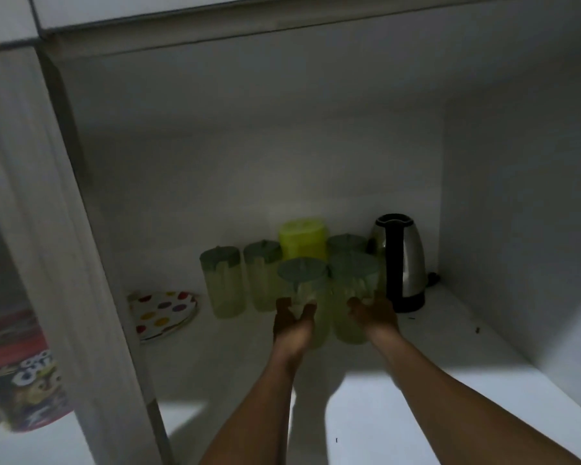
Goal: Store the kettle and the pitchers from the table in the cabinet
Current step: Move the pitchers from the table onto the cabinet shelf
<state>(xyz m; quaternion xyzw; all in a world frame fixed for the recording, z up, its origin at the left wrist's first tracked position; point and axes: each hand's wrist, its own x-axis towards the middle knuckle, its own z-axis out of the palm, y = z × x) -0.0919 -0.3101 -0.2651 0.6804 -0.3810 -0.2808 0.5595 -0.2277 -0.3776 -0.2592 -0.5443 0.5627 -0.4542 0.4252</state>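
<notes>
Inside the dim cabinet, my left hand [292,318] grips a pale green pitcher with a grey-green lid [302,273]. My right hand [374,315] grips a second such pitcher [354,273] beside it. Both pitchers stand upright on the white shelf [235,357]. Behind them stand three more lidded pitchers [220,283], [260,276], [346,243] and a bright yellow-green container [302,239]. A steel kettle with a black handle [401,263] stands at the back right, just right of my right hand.
A polka-dot plate [163,312] lies at the back left of the shelf. A vertical cabinet panel [91,263] bounds the left side, with a colourful printed item [24,377] beyond it. The cabinet's right wall [517,213] is close to the kettle.
</notes>
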